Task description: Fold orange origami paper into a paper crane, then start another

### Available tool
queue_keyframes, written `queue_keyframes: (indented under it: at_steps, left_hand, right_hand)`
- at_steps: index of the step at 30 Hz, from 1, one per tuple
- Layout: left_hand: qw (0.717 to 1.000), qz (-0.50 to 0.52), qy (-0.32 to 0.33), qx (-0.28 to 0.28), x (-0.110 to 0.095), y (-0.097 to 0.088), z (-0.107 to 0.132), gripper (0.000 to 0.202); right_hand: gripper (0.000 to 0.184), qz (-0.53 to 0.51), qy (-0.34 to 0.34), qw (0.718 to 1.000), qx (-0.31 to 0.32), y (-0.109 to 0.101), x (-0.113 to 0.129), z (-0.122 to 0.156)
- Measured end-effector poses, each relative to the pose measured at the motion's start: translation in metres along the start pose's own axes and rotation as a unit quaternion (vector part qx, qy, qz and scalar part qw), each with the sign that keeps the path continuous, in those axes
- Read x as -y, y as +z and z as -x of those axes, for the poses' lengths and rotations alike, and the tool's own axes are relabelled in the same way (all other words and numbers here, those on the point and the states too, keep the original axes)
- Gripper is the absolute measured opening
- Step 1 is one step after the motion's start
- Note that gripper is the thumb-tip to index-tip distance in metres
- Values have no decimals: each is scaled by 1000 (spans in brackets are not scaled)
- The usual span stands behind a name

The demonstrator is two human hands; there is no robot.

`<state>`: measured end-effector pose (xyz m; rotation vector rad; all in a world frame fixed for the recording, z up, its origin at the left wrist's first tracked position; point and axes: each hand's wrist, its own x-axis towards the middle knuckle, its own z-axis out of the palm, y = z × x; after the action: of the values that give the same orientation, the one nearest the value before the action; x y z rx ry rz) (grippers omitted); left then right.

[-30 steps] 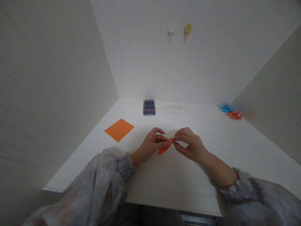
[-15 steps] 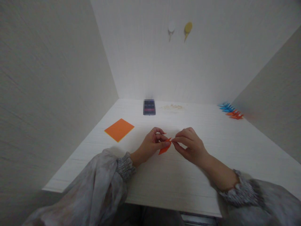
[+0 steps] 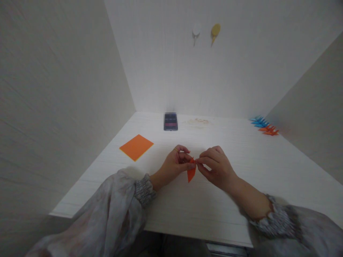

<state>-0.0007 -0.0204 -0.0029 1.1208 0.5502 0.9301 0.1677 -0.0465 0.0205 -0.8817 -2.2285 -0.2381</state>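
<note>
Between my hands is a small piece of folded orange paper (image 3: pixel 191 174), a pointed flap of it hanging down. My left hand (image 3: pixel 178 160), with a ring on one finger, pinches the paper between thumb and fingers from the left. From the right, the thumb and fingertips of my right hand (image 3: pixel 215 164) are pinched together at the paper's upper right edge. The fingertips cover part of the folds there. Left of my hands, a stack of flat orange paper sheets (image 3: pixel 136 147) lies on the white table, with a yellow edge showing.
A dark, blurred-out device (image 3: pixel 170 121) lies near the back wall. Folded blue paper pieces (image 3: pixel 259 121) and orange ones (image 3: pixel 269 130) line up at the right wall. A white hook (image 3: pixel 196 30) and a yellow hook (image 3: pixel 215 30) are on the wall. Pale stains mark the table's back.
The folded orange paper has turned in my fingers, so its flap points more steeply down. Both hands stay in nearly the same place.
</note>
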Motion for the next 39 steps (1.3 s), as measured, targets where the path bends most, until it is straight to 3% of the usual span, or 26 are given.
queue_keyframes:
  at_steps: [20, 30, 39]
  left_hand:
    - [998, 21, 33, -43, -2, 1, 0, 38]
    - [999, 25, 26, -24, -5, 3, 2, 36]
    - [999, 11, 22, -28, -3, 2, 1, 37]
  right_hand:
    - [16, 49, -38, 997, 47, -2, -7, 4]
    - [15, -9, -31, 999, -1, -1, -7, 6]
    - [10, 18, -50, 999, -1, -3, -5, 3]
